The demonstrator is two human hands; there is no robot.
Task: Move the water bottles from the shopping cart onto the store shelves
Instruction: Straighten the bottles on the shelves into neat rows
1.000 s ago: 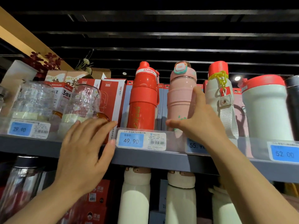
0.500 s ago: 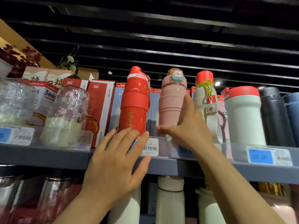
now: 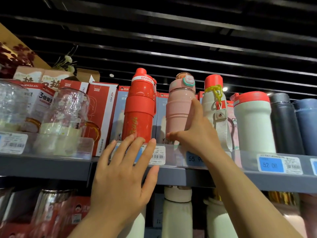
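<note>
- A store aisle seen from below: dark ceiling slats run overhead, and a grey upper shelf [image 3: 171,176] crosses the view with a clear plastic lip along its front edge.
- On that shelf stand, from left to right, a red sports bottle [image 3: 139,107], a pink bottle [image 3: 180,107], a white bottle with a red cap and yellow chain [image 3: 211,100], a wide white bottle with a red lid [image 3: 253,122], then a dark grey bottle [image 3: 284,124] and a blue bottle [image 3: 307,126] at the far right.
- Red boxes [image 3: 101,109] stand behind and to the left of the red sports bottle; clear glass mugs [image 3: 70,110] stand further left.
- The right hand [image 3: 197,134] wraps the lower part of the pink bottle, thumb across its front near the base and index finger up along its right side; the bottle stands upright on the shelf.
- The left hand [image 3: 123,172] is spread flat with straight fingers in front of the shelf lip, covering a blue price label [image 3: 157,158], fingertips reaching the base of the red sports bottle; it holds nothing.
- Another price label [image 3: 274,164] reads 52.00.
- White bottles [image 3: 177,215] stand on the shelf below.
</note>
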